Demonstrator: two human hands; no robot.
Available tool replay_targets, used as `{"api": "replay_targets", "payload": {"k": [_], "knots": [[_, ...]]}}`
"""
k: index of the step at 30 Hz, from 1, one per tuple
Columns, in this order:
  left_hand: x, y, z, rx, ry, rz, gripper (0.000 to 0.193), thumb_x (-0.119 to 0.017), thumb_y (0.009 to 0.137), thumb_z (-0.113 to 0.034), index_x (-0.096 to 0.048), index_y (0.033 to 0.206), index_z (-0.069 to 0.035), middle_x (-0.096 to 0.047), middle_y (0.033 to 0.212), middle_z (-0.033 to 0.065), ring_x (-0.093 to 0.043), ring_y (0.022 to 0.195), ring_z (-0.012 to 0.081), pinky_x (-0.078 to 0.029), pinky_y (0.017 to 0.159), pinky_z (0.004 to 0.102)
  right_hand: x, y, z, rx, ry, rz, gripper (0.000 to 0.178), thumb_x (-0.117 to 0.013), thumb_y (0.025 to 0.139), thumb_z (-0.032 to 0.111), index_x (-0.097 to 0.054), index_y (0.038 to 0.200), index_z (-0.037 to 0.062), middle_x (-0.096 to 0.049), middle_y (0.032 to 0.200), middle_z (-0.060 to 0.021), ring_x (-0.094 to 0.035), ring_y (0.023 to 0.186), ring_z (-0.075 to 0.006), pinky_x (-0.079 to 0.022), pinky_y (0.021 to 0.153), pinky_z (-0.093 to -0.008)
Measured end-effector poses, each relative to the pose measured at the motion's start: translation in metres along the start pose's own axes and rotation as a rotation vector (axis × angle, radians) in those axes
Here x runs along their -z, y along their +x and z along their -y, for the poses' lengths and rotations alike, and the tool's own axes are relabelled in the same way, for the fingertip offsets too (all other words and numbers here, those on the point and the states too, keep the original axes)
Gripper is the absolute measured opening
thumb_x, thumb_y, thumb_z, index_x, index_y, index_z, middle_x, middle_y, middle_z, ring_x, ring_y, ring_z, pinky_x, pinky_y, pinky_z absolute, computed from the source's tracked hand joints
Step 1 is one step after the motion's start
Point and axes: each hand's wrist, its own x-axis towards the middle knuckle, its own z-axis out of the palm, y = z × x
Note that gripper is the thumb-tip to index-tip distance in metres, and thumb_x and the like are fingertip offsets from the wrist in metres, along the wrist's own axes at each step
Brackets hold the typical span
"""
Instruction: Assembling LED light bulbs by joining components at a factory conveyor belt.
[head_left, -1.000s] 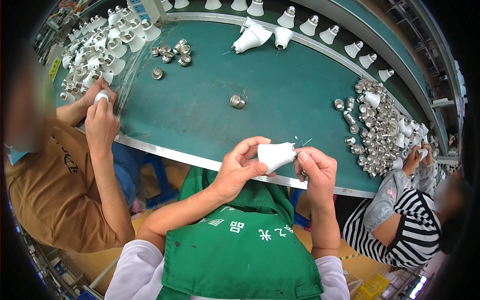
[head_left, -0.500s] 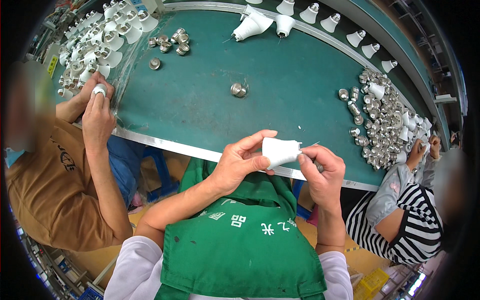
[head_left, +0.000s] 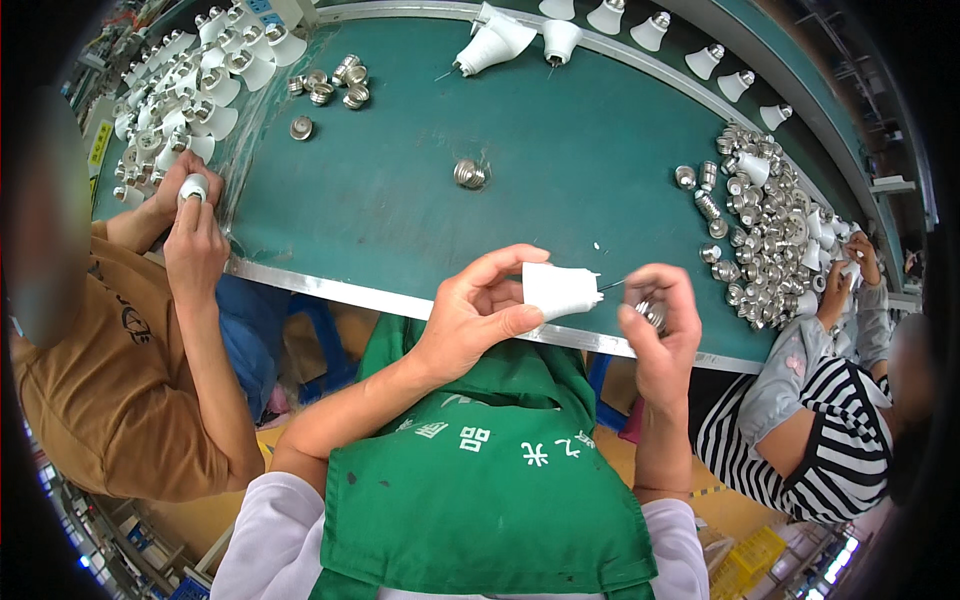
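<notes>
My left hand (head_left: 487, 312) is closed around a white bulb housing (head_left: 560, 291), held on its side over the table's front edge. The narrow end points right, and a thin dark wire sticks out of it. Just right of that end is my right hand (head_left: 662, 322), its fingers curled around a silver screw cap (head_left: 652, 312). The fingers are slightly blurred, and a small gap separates them from the housing. Farther off, a pair of silver screw caps (head_left: 469, 175) lies on the green tabletop (head_left: 400, 210).
Loose caps (head_left: 322, 90) lie at the back left, white housings (head_left: 495, 45) at the back. A heap of caps (head_left: 765, 230) spreads at right. Finished-looking bulb bodies (head_left: 215, 75) crowd the left. A person in brown (head_left: 130, 400) works left, another in stripes (head_left: 800, 440) right.
My right hand has drawn back to the right from the housing's narrow end, and the screw cap in its fingers now shows more. The left hand keeps holding the housing nearly in place.
</notes>
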Motion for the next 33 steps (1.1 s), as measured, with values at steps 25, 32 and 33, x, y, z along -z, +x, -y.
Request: {"api": "replay_targets", "payload": {"k": [25,32,33], "knots": [[-0.023,0.005,-0.016,-0.847,0.949,0.028,0.047,-0.073,0.052,-0.014,-0.058,0.093,0.003,-0.055,0.084,0.0137,-0.054,0.069,0.0232,-0.045,0.056,0.0305,-0.011,-0.001,-0.018,0.483,-0.701,-0.213,0.038,-0.065,0.054,-0.008,-0.057,0.088,0.0068,-0.062,0.083,-0.0014,-0.055,0.073,-0.0190,-0.033,0.076,-0.0325],[-0.004,0.005,-0.009,-0.272,0.552,0.008,0.040,-0.050,0.079,-0.030,-0.049,0.103,0.002,-0.052,0.089,0.0079,-0.049,0.082,0.0122,-0.039,0.070,0.0252,-0.009,0.000,-0.007,0.467,-0.632,-0.066,0.039,-0.071,0.054,-0.002,-0.062,0.092,0.0056,-0.063,0.083,-0.0037,-0.055,0.073,-0.0189,-0.035,0.074,-0.0313],[-0.003,0.005,-0.008,-0.272,0.555,0.006,0.040,-0.050,0.079,-0.030,-0.049,0.103,0.002,-0.052,0.089,0.0079,-0.049,0.082,0.0122,-0.039,0.070,0.0252,-0.007,0.000,-0.006,0.374,-0.448,-0.005,0.040,-0.072,0.054,0.000,-0.063,0.093,0.0044,-0.063,0.083,-0.0049,-0.055,0.073,-0.0191,-0.036,0.073,-0.0308]]}}
